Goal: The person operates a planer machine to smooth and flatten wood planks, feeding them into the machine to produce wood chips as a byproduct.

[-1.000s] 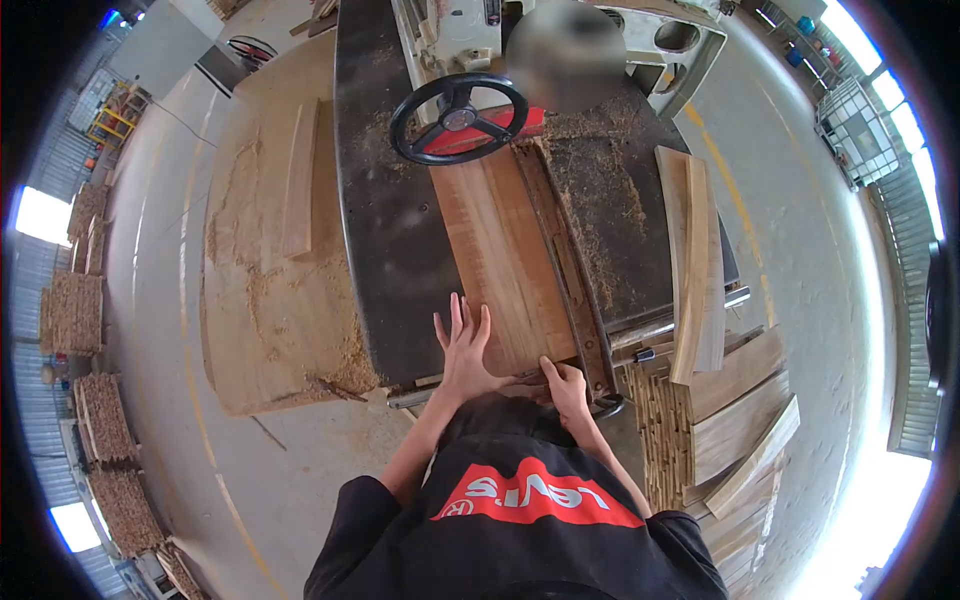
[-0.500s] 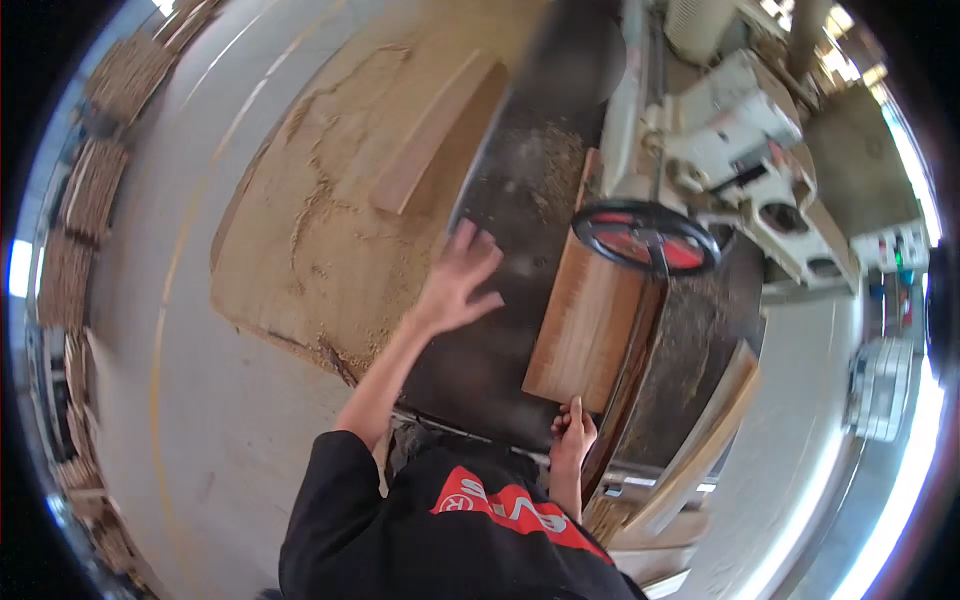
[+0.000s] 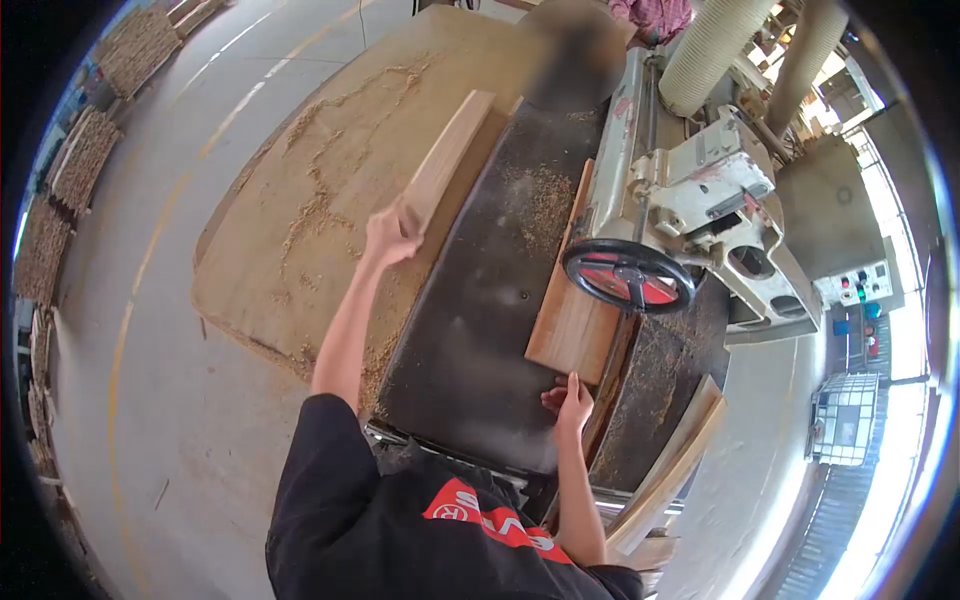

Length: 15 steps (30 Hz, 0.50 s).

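Observation:
My left hand (image 3: 393, 236) is closed around the near end of a pale wooden board (image 3: 447, 160), which lies on the sawdust-strewn side table. At the machine, a reddish-brown wooden board (image 3: 572, 332) lies flat on the dark metal bed (image 3: 470, 300) along a wooden guide strip, its far part passing beside and under the handwheel. My right hand (image 3: 570, 402) is at this board's near end, fingers curled and thumb against the edge. Just above the board is the black-rimmed handwheel (image 3: 628, 276) with red between its spokes.
The side table (image 3: 250, 260) carries trails of wood shavings. A person in a checked shirt (image 3: 660, 15) stands at the machine's far end. Hoses (image 3: 715, 55) rise at the upper right, near a control box (image 3: 860, 285). Long wooden strips (image 3: 672, 470) lean at the right; stacked wood lines the far left.
My left hand has moved left from above the metal bed and taken hold of the pale board's near end. My right hand stays at the reddish-brown board. The view has tilted up.

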Each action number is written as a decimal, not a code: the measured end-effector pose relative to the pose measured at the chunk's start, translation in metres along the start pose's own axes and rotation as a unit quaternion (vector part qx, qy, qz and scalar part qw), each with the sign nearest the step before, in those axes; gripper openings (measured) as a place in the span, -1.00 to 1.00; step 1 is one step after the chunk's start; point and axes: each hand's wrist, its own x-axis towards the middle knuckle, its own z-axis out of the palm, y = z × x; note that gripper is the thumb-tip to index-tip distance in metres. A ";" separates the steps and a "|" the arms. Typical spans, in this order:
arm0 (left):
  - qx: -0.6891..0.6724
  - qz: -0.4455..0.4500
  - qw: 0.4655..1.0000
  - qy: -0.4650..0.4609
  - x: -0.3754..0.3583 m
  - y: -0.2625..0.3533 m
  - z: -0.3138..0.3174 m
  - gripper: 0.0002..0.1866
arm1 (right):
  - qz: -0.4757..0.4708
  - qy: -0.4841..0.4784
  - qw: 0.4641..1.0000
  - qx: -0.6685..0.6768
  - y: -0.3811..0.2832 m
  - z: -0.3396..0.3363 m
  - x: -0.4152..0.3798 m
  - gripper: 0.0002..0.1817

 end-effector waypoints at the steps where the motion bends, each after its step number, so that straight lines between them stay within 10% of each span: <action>1: -0.168 -0.015 0.986 -0.008 -0.031 0.006 0.008 0.10 | -0.044 -0.023 0.998 -0.036 0.002 0.003 -0.006 -0.59; 4: -0.493 -0.093 0.859 -0.102 -0.100 -0.004 0.031 -0.17 | -0.133 -0.087 0.975 -0.155 0.010 0.007 -0.028 -0.70; 7: -0.729 -0.032 0.598 -0.331 -0.156 -0.016 0.047 -0.09 | -0.307 -0.154 0.901 -0.265 0.000 0.031 -0.098 -0.43; 10: -0.835 0.037 0.429 -0.343 -0.211 -0.023 0.080 -0.10 | -0.332 -0.251 0.847 -0.330 -0.021 0.050 -0.162 -0.08; 15: -0.843 -0.010 0.480 -0.243 -0.276 0.009 0.081 -0.20 | -0.512 -0.227 0.752 -0.348 -0.006 0.054 -0.191 -0.02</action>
